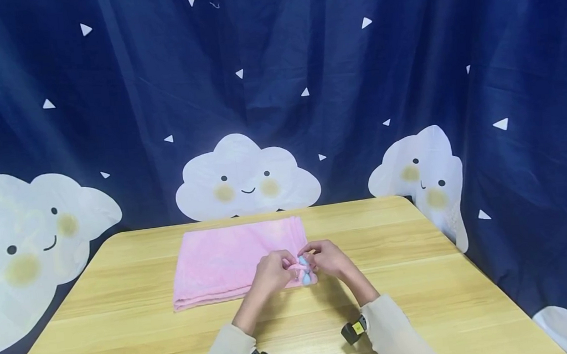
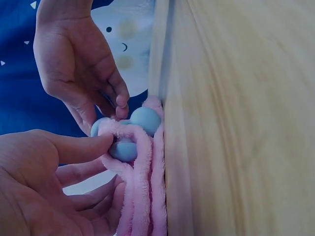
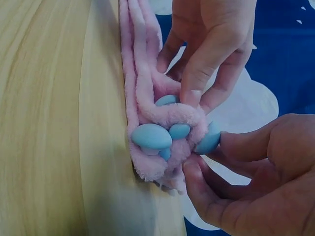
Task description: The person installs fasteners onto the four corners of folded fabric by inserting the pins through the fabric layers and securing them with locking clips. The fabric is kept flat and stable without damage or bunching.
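A pink fluffy cloth [image 1: 230, 259] lies folded in layers on the table. At its near right corner sits a light-blue plastic piece with rounded lobes [image 3: 151, 136], and a fold of the cloth loops across it. My left hand [image 1: 272, 272] pinches this fold between thumb and fingers, as the left wrist view shows. From the other side, my right hand [image 1: 327, 258] pinches an outer lobe of the blue piece between thumb and forefinger. Part of the blue piece is hidden under the cloth loop.
The wooden table [image 1: 401, 279] has rounded far corners. Behind it hangs a dark blue curtain [image 1: 274, 61] with white clouds and triangles. Each wrist wears a small black camera, such as the right one [image 1: 354, 330], over a beige sleeve [image 1: 398, 332].
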`<move>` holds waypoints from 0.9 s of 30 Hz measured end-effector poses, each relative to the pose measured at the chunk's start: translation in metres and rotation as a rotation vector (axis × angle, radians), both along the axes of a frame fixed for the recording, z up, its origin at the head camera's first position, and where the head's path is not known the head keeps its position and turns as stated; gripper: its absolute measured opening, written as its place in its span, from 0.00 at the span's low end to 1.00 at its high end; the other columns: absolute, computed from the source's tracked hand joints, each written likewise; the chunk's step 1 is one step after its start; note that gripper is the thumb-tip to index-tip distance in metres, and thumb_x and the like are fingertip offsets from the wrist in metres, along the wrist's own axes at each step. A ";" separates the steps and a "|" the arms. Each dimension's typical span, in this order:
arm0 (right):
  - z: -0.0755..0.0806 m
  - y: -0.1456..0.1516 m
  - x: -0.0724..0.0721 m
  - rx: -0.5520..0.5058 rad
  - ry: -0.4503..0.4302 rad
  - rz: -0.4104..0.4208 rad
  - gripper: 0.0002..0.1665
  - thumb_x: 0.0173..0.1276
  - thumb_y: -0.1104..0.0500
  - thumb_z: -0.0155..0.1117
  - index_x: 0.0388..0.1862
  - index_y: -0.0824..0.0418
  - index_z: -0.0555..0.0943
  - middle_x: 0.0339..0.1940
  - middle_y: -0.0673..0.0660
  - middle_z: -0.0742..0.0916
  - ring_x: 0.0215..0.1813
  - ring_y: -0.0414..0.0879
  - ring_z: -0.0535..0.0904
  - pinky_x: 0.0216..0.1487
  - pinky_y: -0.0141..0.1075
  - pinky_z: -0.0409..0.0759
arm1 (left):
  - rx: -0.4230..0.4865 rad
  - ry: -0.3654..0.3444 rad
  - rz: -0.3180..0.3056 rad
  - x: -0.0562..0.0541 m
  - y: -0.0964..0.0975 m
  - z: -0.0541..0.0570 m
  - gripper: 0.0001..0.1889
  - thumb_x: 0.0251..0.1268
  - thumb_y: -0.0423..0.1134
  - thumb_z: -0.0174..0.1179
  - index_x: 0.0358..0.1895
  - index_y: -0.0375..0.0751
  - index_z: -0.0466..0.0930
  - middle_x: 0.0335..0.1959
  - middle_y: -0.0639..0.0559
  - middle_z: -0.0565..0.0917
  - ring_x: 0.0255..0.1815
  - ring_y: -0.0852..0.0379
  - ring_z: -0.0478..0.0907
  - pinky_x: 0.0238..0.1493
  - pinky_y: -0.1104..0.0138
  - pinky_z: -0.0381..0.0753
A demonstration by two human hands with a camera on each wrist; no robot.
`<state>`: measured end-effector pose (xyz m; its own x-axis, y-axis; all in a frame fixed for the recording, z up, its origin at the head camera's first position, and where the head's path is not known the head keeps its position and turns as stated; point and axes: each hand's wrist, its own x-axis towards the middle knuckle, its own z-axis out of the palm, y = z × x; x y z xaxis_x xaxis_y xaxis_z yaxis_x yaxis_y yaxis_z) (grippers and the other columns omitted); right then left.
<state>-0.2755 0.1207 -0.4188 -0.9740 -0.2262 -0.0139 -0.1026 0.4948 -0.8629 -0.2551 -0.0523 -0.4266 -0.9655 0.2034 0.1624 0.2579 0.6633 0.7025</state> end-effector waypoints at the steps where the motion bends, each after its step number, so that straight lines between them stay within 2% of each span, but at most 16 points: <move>1: 0.000 0.000 0.000 0.000 -0.006 0.000 0.11 0.71 0.68 0.58 0.44 0.67 0.86 0.22 0.53 0.81 0.27 0.44 0.75 0.26 0.29 0.68 | 0.001 -0.005 0.002 0.000 0.000 0.000 0.09 0.51 0.28 0.72 0.37 0.38 0.87 0.31 0.46 0.88 0.32 0.52 0.81 0.35 0.61 0.79; 11: 0.000 0.001 -0.001 -0.005 -0.018 -0.011 0.15 0.64 0.73 0.55 0.43 0.65 0.87 0.22 0.55 0.80 0.24 0.41 0.69 0.25 0.30 0.64 | 0.015 -0.009 0.010 0.001 0.000 0.006 0.05 0.55 0.32 0.71 0.34 0.41 0.86 0.32 0.47 0.89 0.34 0.52 0.83 0.36 0.61 0.79; 16: 0.001 0.001 -0.002 -0.006 0.012 -0.027 0.13 0.65 0.70 0.58 0.44 0.66 0.87 0.23 0.57 0.81 0.26 0.43 0.72 0.26 0.30 0.66 | 0.036 -0.017 -0.019 0.001 -0.003 0.010 0.04 0.56 0.30 0.68 0.33 0.42 0.88 0.32 0.48 0.90 0.34 0.54 0.83 0.35 0.63 0.78; 19: 0.003 0.001 -0.001 0.030 0.062 -0.059 0.11 0.68 0.65 0.60 0.45 0.65 0.87 0.28 0.57 0.85 0.31 0.45 0.77 0.29 0.31 0.71 | 0.038 -0.024 -0.034 0.001 -0.007 0.012 0.05 0.58 0.31 0.67 0.35 0.42 0.90 0.32 0.49 0.90 0.35 0.54 0.84 0.37 0.62 0.80; 22: 0.006 0.000 0.000 0.079 0.151 -0.115 0.12 0.71 0.61 0.60 0.47 0.65 0.86 0.36 0.58 0.88 0.35 0.46 0.80 0.33 0.35 0.76 | 0.042 -0.006 -0.024 -0.002 -0.013 0.013 0.05 0.60 0.32 0.66 0.37 0.41 0.90 0.34 0.49 0.90 0.37 0.53 0.85 0.40 0.59 0.83; 24: 0.009 0.000 0.002 0.097 0.225 -0.158 0.12 0.73 0.60 0.60 0.47 0.65 0.85 0.37 0.58 0.88 0.37 0.47 0.81 0.36 0.38 0.78 | 0.052 0.015 0.014 -0.004 -0.018 0.016 0.06 0.62 0.33 0.65 0.39 0.40 0.90 0.35 0.47 0.90 0.38 0.50 0.86 0.43 0.56 0.84; 27: 0.013 -0.003 0.003 0.099 0.329 -0.212 0.13 0.73 0.60 0.58 0.49 0.66 0.84 0.36 0.59 0.88 0.39 0.51 0.82 0.42 0.44 0.80 | 0.074 0.050 0.104 -0.006 -0.025 0.020 0.09 0.64 0.34 0.64 0.46 0.39 0.88 0.42 0.43 0.90 0.43 0.45 0.86 0.49 0.50 0.84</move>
